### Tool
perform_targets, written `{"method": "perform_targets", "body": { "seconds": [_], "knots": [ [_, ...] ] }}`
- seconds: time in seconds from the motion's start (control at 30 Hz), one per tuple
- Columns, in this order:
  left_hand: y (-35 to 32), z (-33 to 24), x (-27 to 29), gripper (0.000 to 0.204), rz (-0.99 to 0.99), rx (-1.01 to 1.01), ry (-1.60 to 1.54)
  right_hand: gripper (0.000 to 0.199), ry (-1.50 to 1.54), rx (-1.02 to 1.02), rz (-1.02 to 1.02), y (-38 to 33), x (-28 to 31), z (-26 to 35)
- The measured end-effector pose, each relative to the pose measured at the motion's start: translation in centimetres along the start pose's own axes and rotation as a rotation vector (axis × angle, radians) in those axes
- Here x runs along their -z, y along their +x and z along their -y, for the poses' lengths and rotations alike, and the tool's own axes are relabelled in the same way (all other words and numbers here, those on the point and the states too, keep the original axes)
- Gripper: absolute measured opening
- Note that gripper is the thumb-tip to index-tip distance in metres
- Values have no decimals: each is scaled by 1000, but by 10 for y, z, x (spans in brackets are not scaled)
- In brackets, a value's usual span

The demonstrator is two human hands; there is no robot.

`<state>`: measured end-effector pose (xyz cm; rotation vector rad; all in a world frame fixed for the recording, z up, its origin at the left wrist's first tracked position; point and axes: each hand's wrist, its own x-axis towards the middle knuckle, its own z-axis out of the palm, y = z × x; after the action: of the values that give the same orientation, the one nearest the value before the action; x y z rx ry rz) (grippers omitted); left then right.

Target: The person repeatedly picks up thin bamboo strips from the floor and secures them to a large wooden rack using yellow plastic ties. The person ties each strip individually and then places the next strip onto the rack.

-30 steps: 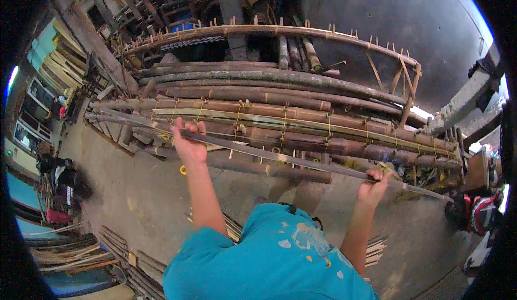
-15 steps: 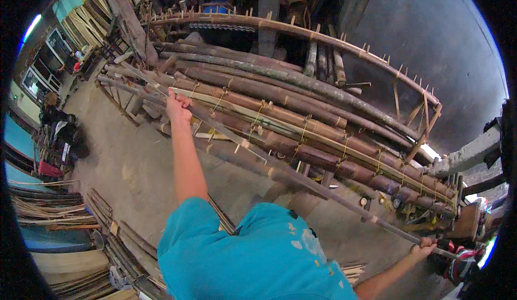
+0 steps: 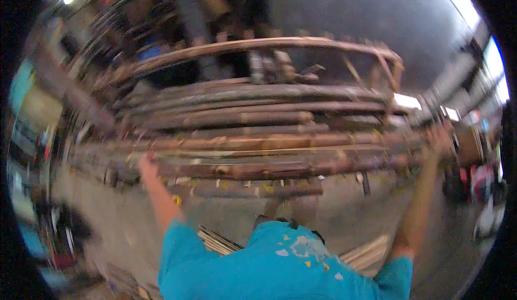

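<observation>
Both my arms reach forward, spread wide over a rack of long brown bamboo poles (image 3: 242, 171). My left hand (image 3: 149, 164) is closed at the rack's front poles, toward the left, around what looks like a long thin bamboo pole. Motion blur makes this pole hard to tell from those behind it. At the right end of the rack is my right hand (image 3: 439, 139), its fingers smeared. A pale strip (image 3: 301, 151) runs lengthwise between the front poles.
Behind stands a raised bamboo rail (image 3: 258, 43) with short upright pegs. Thicker poles (image 3: 242, 119) are stacked beneath it. Pale split strips (image 3: 366, 254) lie low beside my body. A dark wall (image 3: 334, 9) rises at the back, and a red and black object (image 3: 479, 184) stands at right.
My view has turned, so the rack now runs level. My right hand has moved up and forward to the rack's right end; the pole previously stretched slantwise between my hands no longer shows distinctly.
</observation>
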<state>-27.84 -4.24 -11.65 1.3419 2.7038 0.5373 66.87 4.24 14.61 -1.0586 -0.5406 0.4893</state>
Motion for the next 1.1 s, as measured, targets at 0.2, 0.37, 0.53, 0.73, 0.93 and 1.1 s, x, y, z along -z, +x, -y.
{"method": "perform_targets", "body": {
  "seconds": [0.2, 0.37, 0.53, 0.73, 0.93, 1.1],
  "knots": [
    [-17, -108, -5, 65, 94, 674, -965, 24, 244, -156, 27, -18, 14, -143],
    [-51, -215, -39, 55, -578, -130, -172, 21, 428, -483, 116, -64, 16, -177],
    [-260, -497, -52, 38, 133, -857, -683, 24, 209, -704, 287, -60, 53, -186],
    [-327, -578, -117, 26, -3, -1072, -499, 39, 533, -574, 258, 17, 108, -135],
    [-320, -549, -132, 38, -41, -771, -300, 36, 754, -384, -31, 164, 248, -45],
    [-367, -628, -116, 29, -320, -848, -69, 38, 845, -372, 150, 245, 267, -48]
  ]
}}
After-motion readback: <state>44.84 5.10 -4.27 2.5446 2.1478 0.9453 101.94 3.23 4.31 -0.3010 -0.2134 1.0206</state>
